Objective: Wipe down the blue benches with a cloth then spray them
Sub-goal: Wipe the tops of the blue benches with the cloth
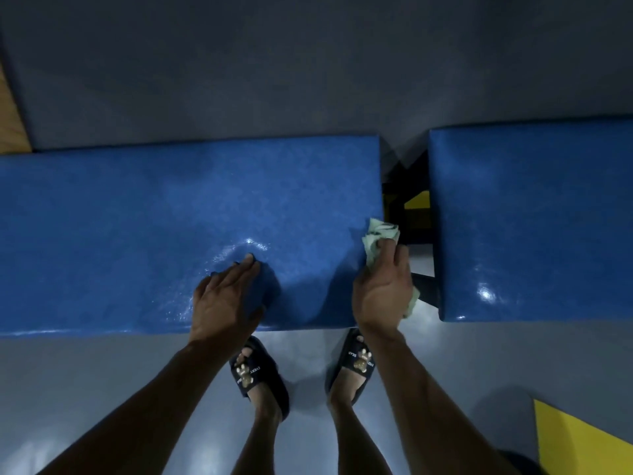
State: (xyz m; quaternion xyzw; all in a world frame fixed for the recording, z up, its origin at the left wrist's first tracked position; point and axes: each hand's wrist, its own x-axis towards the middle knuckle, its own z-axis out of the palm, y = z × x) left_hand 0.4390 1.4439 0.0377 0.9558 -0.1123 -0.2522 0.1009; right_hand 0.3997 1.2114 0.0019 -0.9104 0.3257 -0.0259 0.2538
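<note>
Dim room, glossy grey floor [102, 389], yellow panel [582, 437] at right.

The left edge of the picture is cutting off the long blue bench [137, 234], and the right edge is cutting off the second bench [531, 217]. The right hand [382, 289] is covering most of the green cloth [376, 240]. The long bench is hiding the toes of both sandals [260, 371]. The frame in the dark gap [412, 200] is staying too dim to read
</note>
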